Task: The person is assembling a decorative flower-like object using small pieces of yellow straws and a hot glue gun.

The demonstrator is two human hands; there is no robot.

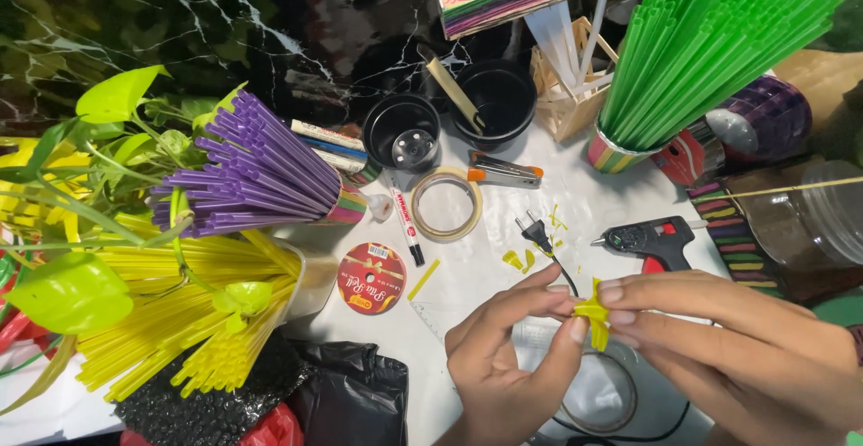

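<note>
Item: yellow straw piece (593, 316), cut and splayed, pinched between our left hand (508, 356) and right hand (719, 338), both closed on it low over the bench (467, 271). Step, as we judge it: shaping the cut strips (scraps lie just beyond our fingertips); next calls for a steady pinch and fine folding, glue gun (649, 239) just beyond the right hand.

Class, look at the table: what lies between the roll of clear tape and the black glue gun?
In the head view, between the tape roll and the glue gun lie a black plug with its cord and small yellow straw scraps on the white table.

Two bare hands (512, 356), unpainted nails
</note>
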